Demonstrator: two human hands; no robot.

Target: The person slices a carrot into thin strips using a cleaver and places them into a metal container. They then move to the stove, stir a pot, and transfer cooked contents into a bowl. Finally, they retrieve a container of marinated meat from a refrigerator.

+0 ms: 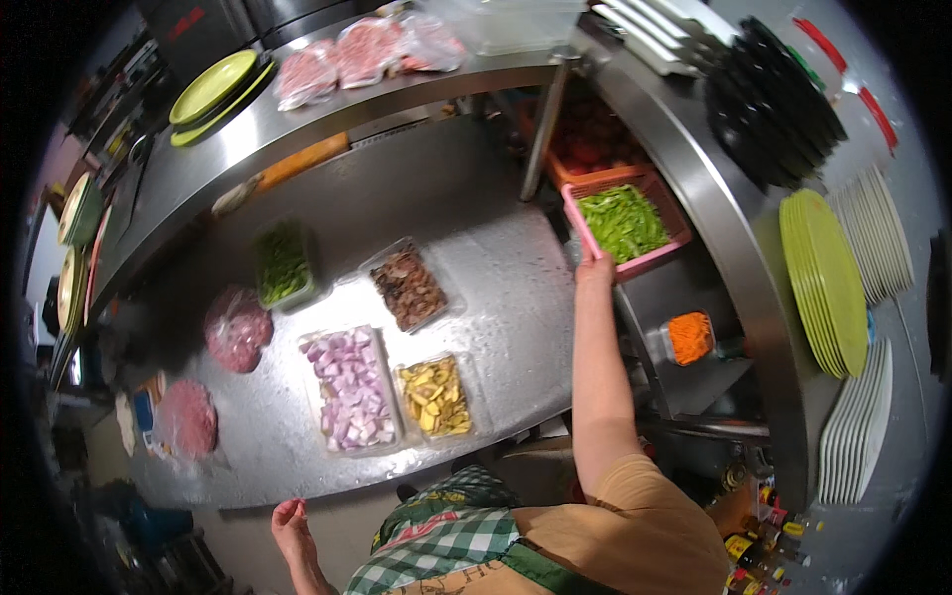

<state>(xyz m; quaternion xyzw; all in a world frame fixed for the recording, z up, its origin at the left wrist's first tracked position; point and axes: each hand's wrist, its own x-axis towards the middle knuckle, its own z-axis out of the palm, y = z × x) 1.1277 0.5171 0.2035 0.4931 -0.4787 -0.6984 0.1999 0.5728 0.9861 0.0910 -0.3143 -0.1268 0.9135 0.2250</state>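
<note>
My right hand (596, 269) grips the near left corner of a pink plastic basket (654, 260) holding sliced green vegetable (623, 223). The basket sits at the right end of the steel table (513, 297), under a raised shelf. My left hand (291, 516) hangs off the table's front edge with curled fingers; whether anything is in it cannot be made out. Before me stand clear containers of chopped purple onion (351, 387), yellow sliced pieces resembling ginger (435, 396), brown chopped pieces (407, 288) and chopped greens (284, 264).
Two bags of minced meat (238, 329) lie at the left. Shredded carrot (690, 338) fills a small container beneath the right shelf (732, 201). A steel post (547, 134) stands near the basket. Plates (822, 282) and black bowls (773, 104) are stacked above; bottles (755, 554) stand low at right.
</note>
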